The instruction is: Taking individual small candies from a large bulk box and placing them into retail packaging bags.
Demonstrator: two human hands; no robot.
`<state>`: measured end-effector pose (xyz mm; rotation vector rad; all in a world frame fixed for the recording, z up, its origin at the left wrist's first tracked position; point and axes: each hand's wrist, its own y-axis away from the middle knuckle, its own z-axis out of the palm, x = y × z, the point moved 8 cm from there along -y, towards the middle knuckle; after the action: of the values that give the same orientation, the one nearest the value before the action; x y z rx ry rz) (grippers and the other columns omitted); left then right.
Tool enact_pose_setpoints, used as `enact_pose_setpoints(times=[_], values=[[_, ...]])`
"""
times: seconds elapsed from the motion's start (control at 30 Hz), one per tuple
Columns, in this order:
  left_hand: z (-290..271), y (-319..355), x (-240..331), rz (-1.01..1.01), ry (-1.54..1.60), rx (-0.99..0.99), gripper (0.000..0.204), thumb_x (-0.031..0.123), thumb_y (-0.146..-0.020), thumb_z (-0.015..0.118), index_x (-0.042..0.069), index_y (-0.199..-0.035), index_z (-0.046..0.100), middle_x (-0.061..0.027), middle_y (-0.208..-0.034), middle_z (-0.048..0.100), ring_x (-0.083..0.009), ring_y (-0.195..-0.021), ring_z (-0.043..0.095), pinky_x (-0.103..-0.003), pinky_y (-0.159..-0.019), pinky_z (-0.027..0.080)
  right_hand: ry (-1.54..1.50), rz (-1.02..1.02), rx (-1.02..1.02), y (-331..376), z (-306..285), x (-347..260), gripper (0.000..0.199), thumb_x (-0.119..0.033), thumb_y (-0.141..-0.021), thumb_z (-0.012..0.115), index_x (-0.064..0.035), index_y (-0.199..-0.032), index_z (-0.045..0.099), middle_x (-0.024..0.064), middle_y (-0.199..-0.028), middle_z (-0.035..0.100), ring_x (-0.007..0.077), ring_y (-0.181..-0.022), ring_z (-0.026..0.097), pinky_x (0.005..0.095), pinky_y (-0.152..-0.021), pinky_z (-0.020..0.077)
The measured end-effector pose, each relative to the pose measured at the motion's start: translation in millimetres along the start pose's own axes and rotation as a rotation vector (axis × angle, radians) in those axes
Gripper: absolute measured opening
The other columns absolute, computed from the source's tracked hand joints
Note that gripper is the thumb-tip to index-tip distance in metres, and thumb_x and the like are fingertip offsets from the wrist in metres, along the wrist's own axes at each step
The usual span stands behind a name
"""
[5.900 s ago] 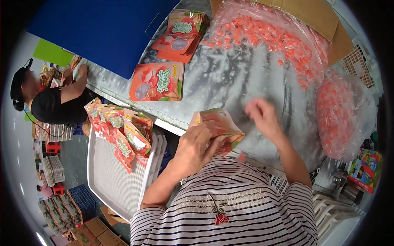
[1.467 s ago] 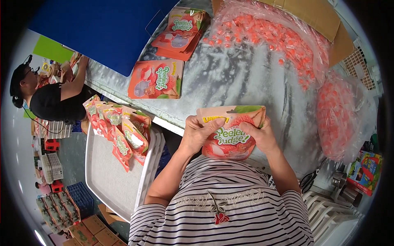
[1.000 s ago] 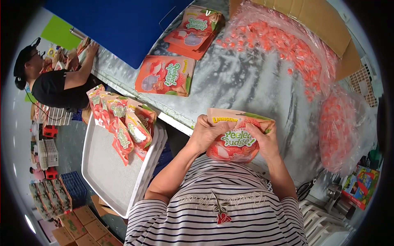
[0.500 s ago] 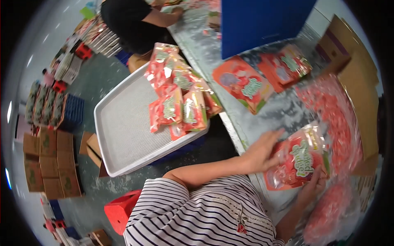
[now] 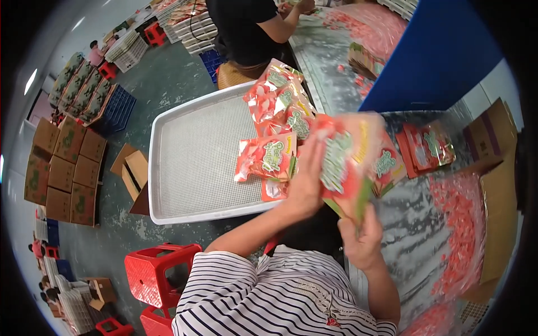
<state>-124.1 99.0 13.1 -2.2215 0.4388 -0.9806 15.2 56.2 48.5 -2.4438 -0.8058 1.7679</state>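
Observation:
A red and cream snack pouch [image 5: 348, 151], blurred by motion, is held between my two hands over the table's near edge. My left hand [image 5: 307, 182] presses along its left side, fingers against the front. Lower down, my right hand [image 5: 362, 236] pinches the bottom corner between thumb and fingers. Just left of the pouch, several plump pouches [image 5: 268, 157] lie heaped on the right side of a white mesh tray [image 5: 159, 145]. Partly hidden behind the held one, a flatter red pouch [image 5: 388, 168] rests on the table.
A stack of pouches [image 5: 430, 147] lies below a blue divider board [image 5: 431, 61]. Pink pieces in clear plastic [image 5: 465, 235] spread along the table's right, beside an open cardboard box [image 5: 499, 213]. A co-worker in black [image 5: 241, 33] works at the far side. Red stools [image 5: 159, 271] stand at left.
The pouch has been lifted from the table and carried left toward the tray, both hands with it. The view has swung left, showing more of the tray and stools.

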Motion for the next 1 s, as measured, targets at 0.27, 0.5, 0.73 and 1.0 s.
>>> enact_pose_setpoints(times=[0.27,0.5,0.73,1.0], values=[[-80.5,-19.9,-210.9,-0.380,-0.306,0.307,0.077,0.018,-0.085,0.065,-0.006,-0.143,0.020,-0.0282,-0.142,0.034,-0.0422,-0.129,0.037,-0.044,-0.107,0.032,0.574,0.068,0.028,23.1,-13.2,124.1,0.036,-0.004,-0.083,0.059,0.0038,-0.118,0.051,0.0220,-0.122,0.053,0.0405,-0.113,0.049,0.0444,-0.100,0.0374],[-17.2,8.4,-391.8,-0.988,-0.088,0.097,0.104,0.054,-0.078,0.065,-0.001,-0.147,0.009,-0.0310,-0.146,0.023,-0.0427,-0.138,0.020,-0.050,-0.113,0.014,0.806,0.093,0.009,42.3,-10.6,153.3,0.039,-0.004,-0.081,0.055,0.0045,-0.118,0.050,0.0206,-0.130,0.047,0.0404,-0.124,0.040,0.0517,-0.107,0.0285],[30.0,-17.4,-352.6,-0.881,-0.225,-0.119,0.121,0.071,-0.071,0.062,0.002,-0.149,0.000,-0.0318,-0.150,0.009,-0.0444,-0.142,0.006,-0.061,-0.111,0.003,0.833,0.122,0.018,37.3,-11.9,149.0,0.034,-0.002,-0.082,0.053,0.0057,-0.115,0.052,0.0218,-0.127,0.048,0.0415,-0.120,0.042,0.0503,-0.105,0.0308],[-14.2,-9.3,-362.6,-0.589,0.194,0.019,0.096,0.048,-0.084,0.064,-0.003,-0.146,0.013,-0.0308,-0.128,0.047,-0.0413,-0.117,0.048,-0.041,-0.102,0.036,0.804,0.115,0.005,33.0,-12.9,151.8,0.034,-0.004,-0.085,0.051,0.0044,-0.118,0.051,0.0204,-0.129,0.047,0.0410,-0.122,0.041,0.0507,-0.105,0.0297]])
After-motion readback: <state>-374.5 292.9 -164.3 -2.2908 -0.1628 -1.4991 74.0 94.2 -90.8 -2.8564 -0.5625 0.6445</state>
